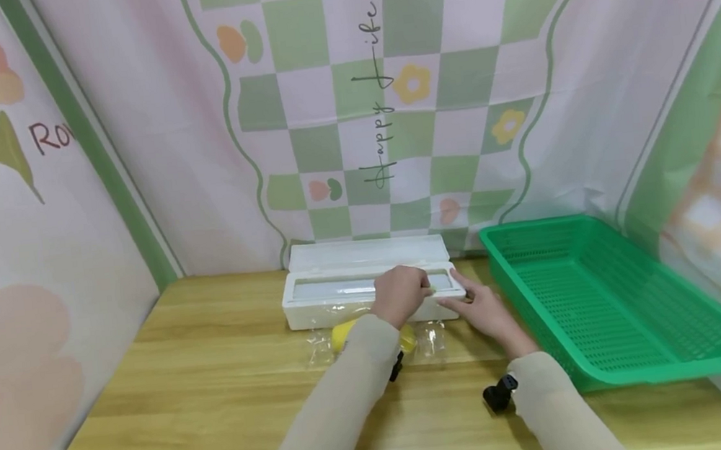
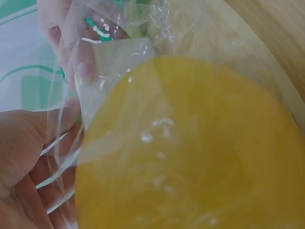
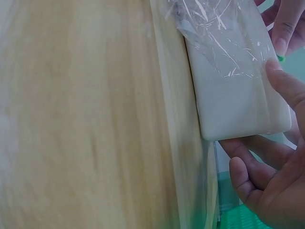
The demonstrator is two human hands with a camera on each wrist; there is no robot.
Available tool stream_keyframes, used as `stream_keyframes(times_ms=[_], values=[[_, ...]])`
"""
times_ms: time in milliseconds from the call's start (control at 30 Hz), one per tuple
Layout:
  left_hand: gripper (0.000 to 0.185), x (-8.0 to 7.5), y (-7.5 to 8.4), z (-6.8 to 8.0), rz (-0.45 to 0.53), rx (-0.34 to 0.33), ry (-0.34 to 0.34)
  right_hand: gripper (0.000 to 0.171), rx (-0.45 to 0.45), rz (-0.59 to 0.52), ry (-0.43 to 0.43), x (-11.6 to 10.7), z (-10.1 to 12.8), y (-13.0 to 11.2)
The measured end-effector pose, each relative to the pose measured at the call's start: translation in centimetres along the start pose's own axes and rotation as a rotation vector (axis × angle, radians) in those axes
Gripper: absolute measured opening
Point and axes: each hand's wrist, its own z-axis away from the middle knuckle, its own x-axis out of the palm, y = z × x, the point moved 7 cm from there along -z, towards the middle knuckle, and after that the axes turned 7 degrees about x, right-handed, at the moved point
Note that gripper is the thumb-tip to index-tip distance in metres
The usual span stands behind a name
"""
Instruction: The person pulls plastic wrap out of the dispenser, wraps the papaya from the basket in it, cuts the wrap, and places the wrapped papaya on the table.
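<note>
The yellow fruit (image 1: 343,335) lies on the tabletop (image 1: 187,386) just in front of the white film dispenser (image 1: 316,303), and a sheet of cling film (image 1: 429,340) runs from the dispenser down over it. In the left wrist view the film (image 2: 119,57) lies stretched across the fruit's rounded yellow surface (image 2: 200,157), so the fruit appears placed where the film falls onto it as it comes off the box.

The left hand (image 1: 401,292) rests on the top edge of the dispenser, fingers curled; the left wrist view shows its fingers (image 2: 78,62) pinching the film's edge, which keeps the sheet taut. The right hand (image 1: 482,309) is at the dispenser's right end, fingers (image 3: 286,90) lying along the white casing (image 3: 233,100), apparently bracing the box so that it does not slide while the film is drawn. These fingers are extended and fairly close together, not wrapped round anything.

The dispenser's lid (image 1: 366,252) stands open toward the backdrop, exposing the slot along the top.

To the right, just beside the dispenser, sits a green mesh basket (image 1: 673,361), tilted slightly where one edge overhangs the tabletop.

Count: one yellow fruit, one dispenser, one drawn sheet of film, one basket, two hands. A printed checked curtain (image 1: 385,70) encloses the tabletop on three sides
</note>
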Motion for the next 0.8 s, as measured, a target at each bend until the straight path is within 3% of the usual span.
stream_keyframes(times_ms=[367,800], values=[[0.016,-0.2,-1.9,0.9,0.074,0.071,0.033,0.087,0.01,0.016,0.004,0.2,0.0,0.0],[0.02,-1.0,-4.1,2.2,0.083,0.024,0.019,0.088,0.022,0.025,0.004,0.0,0.0,-0.1]])
